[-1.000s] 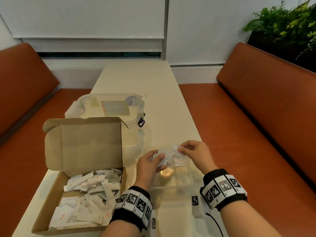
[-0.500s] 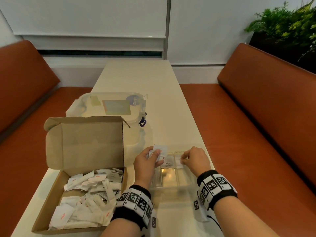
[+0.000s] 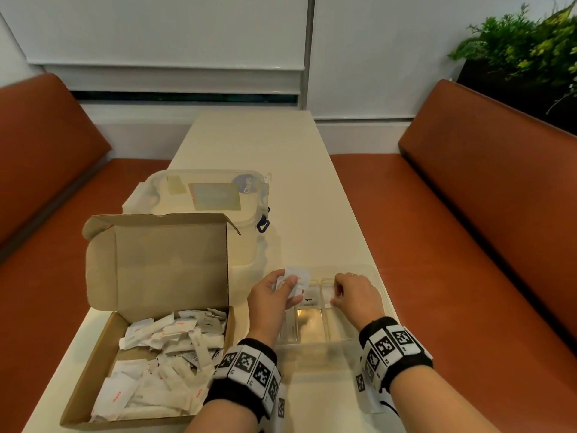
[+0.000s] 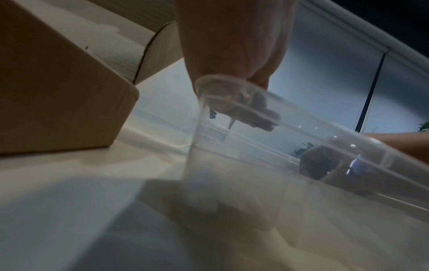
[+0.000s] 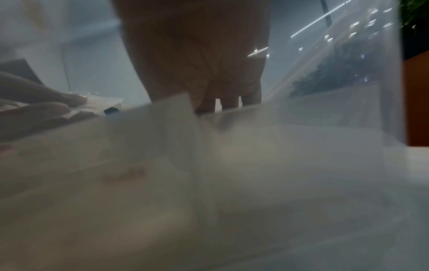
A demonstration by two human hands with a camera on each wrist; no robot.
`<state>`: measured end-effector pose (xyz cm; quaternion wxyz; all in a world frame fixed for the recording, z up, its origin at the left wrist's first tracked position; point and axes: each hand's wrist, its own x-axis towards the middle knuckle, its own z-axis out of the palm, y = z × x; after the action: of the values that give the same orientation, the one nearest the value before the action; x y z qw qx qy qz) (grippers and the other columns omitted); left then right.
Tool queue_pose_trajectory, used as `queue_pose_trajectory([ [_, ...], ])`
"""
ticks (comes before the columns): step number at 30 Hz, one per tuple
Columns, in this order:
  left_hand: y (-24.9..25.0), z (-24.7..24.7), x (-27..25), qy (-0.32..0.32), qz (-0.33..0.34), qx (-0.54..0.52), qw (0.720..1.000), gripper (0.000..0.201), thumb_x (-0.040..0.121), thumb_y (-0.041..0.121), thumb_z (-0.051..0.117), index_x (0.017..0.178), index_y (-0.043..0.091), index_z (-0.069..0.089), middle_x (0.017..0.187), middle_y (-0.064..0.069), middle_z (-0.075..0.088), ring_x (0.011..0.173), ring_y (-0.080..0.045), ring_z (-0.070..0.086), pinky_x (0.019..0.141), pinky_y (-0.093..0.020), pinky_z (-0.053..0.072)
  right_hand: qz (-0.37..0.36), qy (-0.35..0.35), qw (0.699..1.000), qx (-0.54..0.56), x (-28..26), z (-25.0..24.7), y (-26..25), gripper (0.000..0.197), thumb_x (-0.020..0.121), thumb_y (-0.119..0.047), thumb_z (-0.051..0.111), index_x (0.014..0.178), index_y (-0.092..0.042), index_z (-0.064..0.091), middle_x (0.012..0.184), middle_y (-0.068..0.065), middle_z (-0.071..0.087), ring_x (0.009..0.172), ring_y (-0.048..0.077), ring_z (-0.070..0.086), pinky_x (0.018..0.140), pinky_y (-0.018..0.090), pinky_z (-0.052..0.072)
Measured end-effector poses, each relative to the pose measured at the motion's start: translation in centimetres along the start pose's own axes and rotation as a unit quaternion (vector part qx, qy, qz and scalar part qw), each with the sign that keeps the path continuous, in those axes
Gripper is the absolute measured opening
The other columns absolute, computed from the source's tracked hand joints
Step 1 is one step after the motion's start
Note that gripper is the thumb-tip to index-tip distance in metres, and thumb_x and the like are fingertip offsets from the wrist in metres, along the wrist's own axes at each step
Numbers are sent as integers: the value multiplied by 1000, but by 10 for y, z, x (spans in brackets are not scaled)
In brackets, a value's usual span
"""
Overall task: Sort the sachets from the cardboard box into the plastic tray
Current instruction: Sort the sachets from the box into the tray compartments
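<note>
An open cardboard box (image 3: 93, 367) at the near left holds several white sachets (image 3: 168, 348) with red print. To its right stands the clear plastic tray (image 3: 379, 278) with narrow compartments. My left hand (image 3: 282, 285) hovers over the tray's left end and pinches a few white sachets (image 3: 298, 276). My right hand (image 3: 338, 295) reaches down into the tray's right compartment, fingers curled on a white sachet (image 5: 171, 110) that stands on edge there. In the left wrist view the tray rim (image 4: 232, 99) crosses in front of my left hand's fingers (image 4: 260, 113).
A clear lidded plastic container (image 3: 206, 195) with a blue clip stands behind the box. The box's raised lid flap (image 3: 162, 260) stands upright at left. Orange bench seats (image 3: 468, 245) flank the narrow cream table (image 3: 259, 145). A plant (image 3: 524, 48) sits at far right.
Both hands have dropped from above the tray down to it. The right hand went from the left hand's bundle into the right compartment with a sachet; the left keeps its sachets.
</note>
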<state>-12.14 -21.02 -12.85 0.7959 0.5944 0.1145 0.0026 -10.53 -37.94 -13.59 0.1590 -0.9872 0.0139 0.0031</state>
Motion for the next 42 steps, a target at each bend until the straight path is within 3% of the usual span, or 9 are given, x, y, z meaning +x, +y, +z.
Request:
queue_pose_trajectory([
  [4,1,-1,-1,-5,-1,3,1000,19,86,9,67,94,25,61,102,3,62,67,-13,71,58,-18,56,1,-6,1000,2,0,-3,-2,17,83,-16,61,74,-20,47,83,-2,60,76,16,53,64,27,44],
  [7,2,-1,-2,-12,-10,3,1000,18,86,8,67,102,17,64,107,-6,63,70,-15,70,60,-20,57,12,-20,999,26,-1,-8,-5,16,81,-16,64,76,-18,49,81,-1,60,79,19,55,68,30,47],
  [9,1,-1,-1,-19,-13,10,1000,23,86,8,66,109,9,64,108,-12,65,73,-17,70,61,-21,57,13,0,997,80,-1,-13,-8,16,81,-19,67,77,-18,52,72,-5,54,70,14,52,62,26,43],
  [13,1,-1,-1,-41,-13,17,999,12,85,6,68,94,13,69,98,-11,70,77,-22,70,58,-21,57,0,68,960,272,-1,-28,-24,9,87,-28,65,81,-22,63,70,-9,58,64,3,50,59,16,38],
  [17,0,0,-1,-63,-21,12,998,17,83,3,69,87,19,72,87,-6,71,75,-19,71,58,-23,56,-28,-19,942,334,-1,-38,-35,10,86,-30,67,91,-23,72,86,-11,69,71,-5,54,62,6,38],
  [24,-3,1,-3,-73,-24,25,997,18,83,2,68,93,18,71,98,-12,68,82,-24,71,61,-24,56,-18,-67,931,358,-4,-36,-29,6,80,-15,73,85,-13,73,75,-4,69,70,3,62,61,5,42],
  [28,-4,1,-1,-63,-11,36,997,21,89,0,60,100,15,70,107,-3,61,82,-20,71,63,-22,57,-2,-25,967,253,4,-43,-15,3,81,-20,72,80,-17,72,69,-12,63,64,-3,54,56,8,36],
  [31,-4,2,0,-65,-8,38,997,22,91,0,58,102,14,70,114,-5,57,77,-13,71,64,-21,57,10,-54,990,127,7,-45,0,7,86,-21,68,84,-15,72,78,-6,66,73,8,58,61,13,38],
  [42,-6,6,0,-68,-8,51,996,21,90,1,59,99,15,71,120,-15,56,96,-23,65,64,-21,57,-43,-83,996,-9,5,-18,4,12,88,-26,63,94,-21,73,99,-3,60,83,12,52,70,20,34],
])
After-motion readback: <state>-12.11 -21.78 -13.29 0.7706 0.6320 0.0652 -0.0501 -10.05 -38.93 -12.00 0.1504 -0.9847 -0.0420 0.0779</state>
